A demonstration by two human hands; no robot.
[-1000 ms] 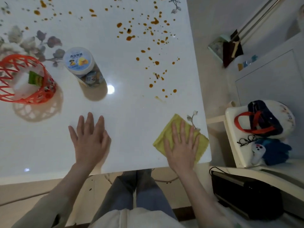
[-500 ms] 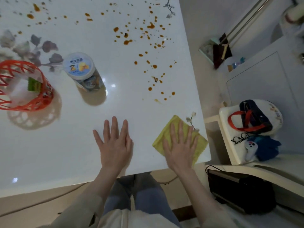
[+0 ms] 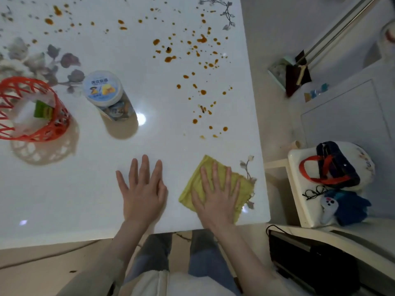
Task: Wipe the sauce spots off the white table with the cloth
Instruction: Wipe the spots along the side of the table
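Note:
Orange-brown sauce spots (image 3: 203, 92) are scattered over the far and right parts of the glossy white table (image 3: 85, 189), the nearest ones a little beyond the cloth. A yellow cloth (image 3: 245, 190) lies flat near the table's front right corner. My right hand (image 3: 215, 197) rests palm-down on it with fingers spread, covering its middle. My left hand (image 3: 143, 193) lies flat on the bare table just left of the cloth, fingers apart, holding nothing.
A lidded clear jar (image 3: 104, 90) stands left of the spots. A red lattice basket (image 3: 32, 110) with packets sits at the left edge. Beyond the table's right edge are a white chair holding bags (image 3: 333, 167) and a black appliance (image 3: 310, 265).
My left hand has slid to the right, closer to the cloth. The right hand and the cloth have stayed in place.

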